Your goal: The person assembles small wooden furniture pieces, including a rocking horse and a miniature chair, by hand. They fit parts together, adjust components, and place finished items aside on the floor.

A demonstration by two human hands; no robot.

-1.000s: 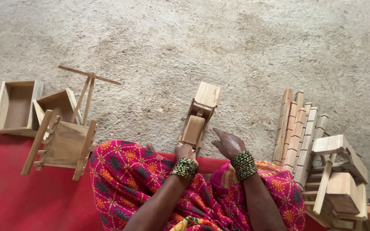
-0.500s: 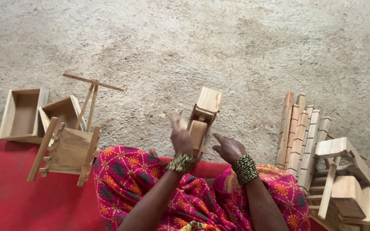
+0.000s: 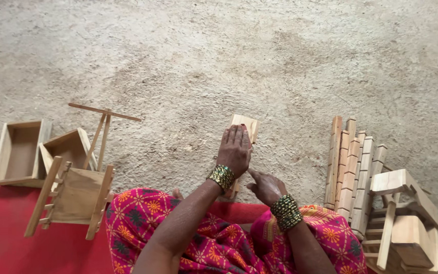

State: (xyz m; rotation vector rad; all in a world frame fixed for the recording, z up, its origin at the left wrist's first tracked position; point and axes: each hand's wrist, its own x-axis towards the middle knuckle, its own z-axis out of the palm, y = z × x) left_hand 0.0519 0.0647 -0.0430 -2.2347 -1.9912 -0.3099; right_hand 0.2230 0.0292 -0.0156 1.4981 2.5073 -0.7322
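A small wooden piece (image 3: 245, 123) lies on the sandy ground in front of my knees. My left hand (image 3: 234, 149) rests flat on top of it, fingers together and stretched forward, hiding most of it. My right hand (image 3: 264, 185) sits just behind and to the right, near the piece's near end, with a finger pointing toward it. I cannot tell whether the right hand touches the wood. Both wrists wear green and gold bangles.
A stack of notched wooden slats (image 3: 353, 157) lies to the right, with wooden stool-like pieces (image 3: 406, 218) beside it. At left are two open wooden boxes (image 3: 16, 149), a thin T-shaped frame (image 3: 102, 127) and a ladder-sided crate (image 3: 74, 200). A red mat (image 3: 6, 238) is under me.
My left hand has moved forward from the near end of the wooden piece and now lies flat over it. The piece has dropped flatter to the ground. The view has shifted slightly.
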